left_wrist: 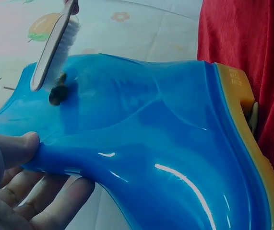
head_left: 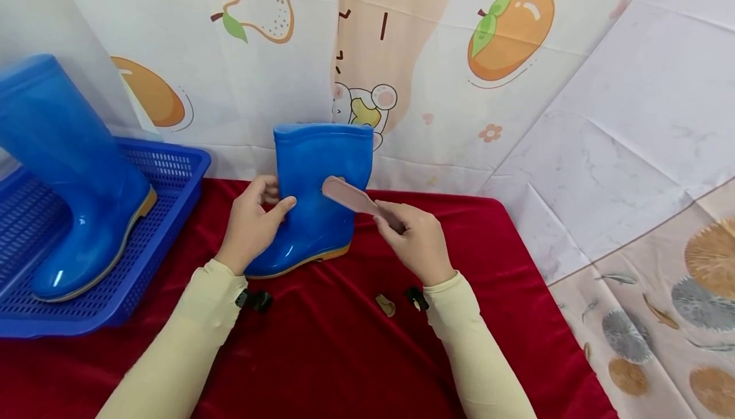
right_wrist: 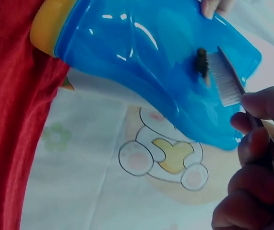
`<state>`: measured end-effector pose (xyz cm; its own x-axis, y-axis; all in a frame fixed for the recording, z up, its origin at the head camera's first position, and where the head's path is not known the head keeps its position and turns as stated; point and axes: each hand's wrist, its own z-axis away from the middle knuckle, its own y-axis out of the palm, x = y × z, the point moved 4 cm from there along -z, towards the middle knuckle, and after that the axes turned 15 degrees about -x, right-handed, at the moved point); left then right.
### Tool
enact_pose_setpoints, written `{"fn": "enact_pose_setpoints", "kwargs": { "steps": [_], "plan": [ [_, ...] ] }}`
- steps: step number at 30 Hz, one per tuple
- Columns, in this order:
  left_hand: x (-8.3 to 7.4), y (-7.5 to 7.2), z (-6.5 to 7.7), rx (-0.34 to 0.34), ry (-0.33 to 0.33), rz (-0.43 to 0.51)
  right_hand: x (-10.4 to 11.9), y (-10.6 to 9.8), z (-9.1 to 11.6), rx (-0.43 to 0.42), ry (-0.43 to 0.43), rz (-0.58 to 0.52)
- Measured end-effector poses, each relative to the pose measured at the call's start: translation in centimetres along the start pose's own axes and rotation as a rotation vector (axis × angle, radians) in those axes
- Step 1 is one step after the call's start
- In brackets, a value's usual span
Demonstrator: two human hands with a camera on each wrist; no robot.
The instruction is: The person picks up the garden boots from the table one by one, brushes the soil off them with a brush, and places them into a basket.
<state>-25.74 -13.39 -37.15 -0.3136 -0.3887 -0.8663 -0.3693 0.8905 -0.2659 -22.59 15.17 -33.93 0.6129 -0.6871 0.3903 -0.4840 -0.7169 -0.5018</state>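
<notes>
A blue rain boot with a yellow sole stands on the red cloth. My left hand grips its shaft at the front, thumb on the near side and fingers around the edge. A dark brown clump sticks to the side of the shaft. My right hand holds a brush by its pinkish handle. In the right wrist view the white bristles face the boot right beside the clump; whether they touch it I cannot tell.
At the left, a second blue boot stands in a blue plastic basket. A small tan piece lies on the red cloth. Behind the boot hangs a white printed curtain.
</notes>
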Motion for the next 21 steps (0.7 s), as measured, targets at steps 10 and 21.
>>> {"fn": "enact_pose_setpoints", "kwargs": {
  "steps": [10,21],
  "plan": [
    [0.0,-0.3,-0.1,-0.031,-0.044,-0.018,-1.0,-0.6,-0.2,0.032,0.085,0.039],
    [0.0,0.1,0.2,-0.024,-0.029,-0.026,0.1,1.8,0.7,0.065,-0.011,-0.033]
  ]
}}
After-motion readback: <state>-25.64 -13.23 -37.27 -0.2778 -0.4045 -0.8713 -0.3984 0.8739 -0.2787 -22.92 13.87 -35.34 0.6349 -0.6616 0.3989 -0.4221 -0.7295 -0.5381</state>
